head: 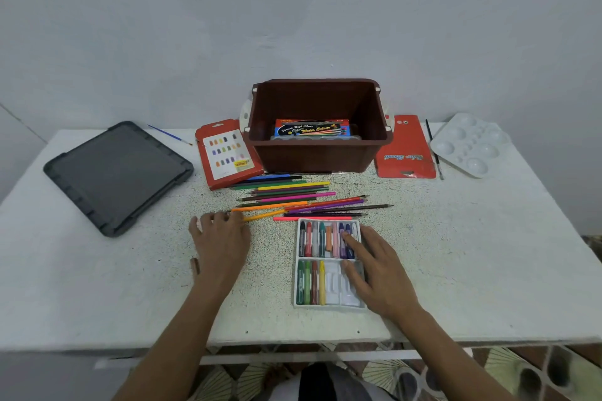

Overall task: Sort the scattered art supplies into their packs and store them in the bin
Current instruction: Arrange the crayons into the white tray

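A speckled white table (pixel 456 254) carries a grey lid (pixel 117 172) far left, then a blue paintbrush (pixel 169 134), a red pencil box (pixel 228 153), a brown bin (pixel 312 156), a red brush pack (pixel 405 153) and a white palette (pixel 469 145) far right. Loose coloured pencils (pixel 293 198) lie mid-table, with a crayon tray (pixel 334 283) nearer.

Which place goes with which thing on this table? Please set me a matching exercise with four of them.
Things:
1. watercolour box
2. grey lid
3. white palette
4. crayon tray

Places:
A. partly under the right hand
B. far right of the table
C. inside the brown bin
D. left side of the table

Pairs: 1-C, 2-D, 3-B, 4-A.
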Demonstrator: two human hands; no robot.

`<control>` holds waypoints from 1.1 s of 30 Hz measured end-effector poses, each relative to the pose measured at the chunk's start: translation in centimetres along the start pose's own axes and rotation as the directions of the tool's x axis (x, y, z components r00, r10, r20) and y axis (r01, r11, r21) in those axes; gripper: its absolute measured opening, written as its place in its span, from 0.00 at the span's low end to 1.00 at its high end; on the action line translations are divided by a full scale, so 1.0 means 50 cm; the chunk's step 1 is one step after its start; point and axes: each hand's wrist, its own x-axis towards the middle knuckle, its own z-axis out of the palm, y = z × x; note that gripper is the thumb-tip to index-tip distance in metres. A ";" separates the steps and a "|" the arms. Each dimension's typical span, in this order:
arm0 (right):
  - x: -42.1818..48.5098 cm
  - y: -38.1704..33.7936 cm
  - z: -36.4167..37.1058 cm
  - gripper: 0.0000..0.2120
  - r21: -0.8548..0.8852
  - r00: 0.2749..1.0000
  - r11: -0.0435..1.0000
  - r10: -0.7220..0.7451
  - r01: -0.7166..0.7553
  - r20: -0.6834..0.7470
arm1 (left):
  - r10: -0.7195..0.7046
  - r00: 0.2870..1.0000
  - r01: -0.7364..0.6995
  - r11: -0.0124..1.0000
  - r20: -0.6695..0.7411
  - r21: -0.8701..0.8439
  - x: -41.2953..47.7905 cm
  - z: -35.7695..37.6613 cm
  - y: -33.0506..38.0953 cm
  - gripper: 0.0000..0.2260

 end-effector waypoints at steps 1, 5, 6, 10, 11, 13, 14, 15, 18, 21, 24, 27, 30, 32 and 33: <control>0.000 0.000 0.000 0.28 -0.003 1.000 1.000 -0.001 0.001 0.000 | -0.010 1.000 0.010 1.000 -0.001 -0.022 0.004 0.000 0.000 0.09; 0.000 -0.001 -0.002 0.27 -0.005 1.000 1.000 -0.004 0.004 -0.006 | -0.086 0.996 0.084 0.985 -0.002 -0.148 0.013 0.000 0.003 0.11; 0.001 -0.001 -0.002 0.27 -0.006 1.000 1.000 -0.006 0.006 -0.008 | -0.101 0.995 0.098 0.979 -0.008 -0.177 0.015 0.000 0.004 0.11; 0.000 -0.002 -0.002 0.27 -0.008 1.000 1.000 -0.005 0.005 -0.007 | -0.148 0.988 0.118 0.919 -0.052 -0.377 0.018 -0.005 0.021 0.12; 0.000 -0.002 -0.002 0.27 -0.008 1.000 1.000 -0.005 0.005 -0.007 | -0.147 0.986 0.099 0.888 -0.074 -0.449 0.017 -0.011 0.027 0.12; 0.001 -0.001 -0.002 0.27 -0.010 1.000 1.000 -0.003 0.003 -0.004 | -0.134 0.983 0.035 0.802 -0.124 -0.596 0.014 -0.026 0.042 0.13; 0.000 0.000 -0.001 0.27 -0.012 1.000 1.000 -0.003 0.003 -0.002 | -0.120 0.983 0.001 0.757 -0.137 -0.653 0.012 -0.035 0.049 0.13; 0.000 0.000 -0.001 0.27 -0.012 1.000 1.000 -0.005 0.005 -0.001 | -0.100 0.984 -0.029 0.721 -0.146 -0.692 0.010 -0.045 0.057 0.13; 0.001 0.000 -0.002 0.27 -0.016 1.000 1.000 -0.011 0.011 -0.008 | -0.043 0.991 -0.068 0.654 -0.127 -0.754 0.003 -0.065 0.078 0.12; 0.000 -0.002 -0.002 0.26 -0.015 1.000 1.000 -0.015 0.015 -0.016 | -0.003 0.999 -0.041 0.576 -0.052 -0.817 -0.009 -0.081 0.099 0.10; 0.000 -0.001 -0.001 0.26 -0.016 1.000 1.000 -0.012 0.012 -0.014 | 0.072 0.997 -0.006 0.456 0.031 -0.890 -0.030 -0.096 0.116 0.08; 0.000 -0.001 -0.002 0.27 -0.017 1.000 1.000 -0.009 0.009 -0.017 | 0.150 0.976 0.087 0.399 0.159 -0.913 -0.054 -0.103 0.131 0.06; 0.000 -0.002 -0.001 0.27 -0.010 1.000 1.000 -0.009 0.009 -0.022 | 0.175 0.961 0.099 0.506 0.215 -0.857 -0.082 -0.101 0.142 0.06; 0.000 -0.002 -0.001 0.27 -0.009 1.000 1.000 -0.009 0.009 -0.025 | 0.275 0.958 -0.101 0.583 0.079 -0.806 -0.105 -0.089 0.144 0.05; 0.000 -0.002 0.000 0.27 -0.007 1.000 1.000 -0.010 0.010 -0.026 | 0.349 0.937 -0.225 0.596 -0.004 -0.771 -0.117 -0.081 0.145 0.05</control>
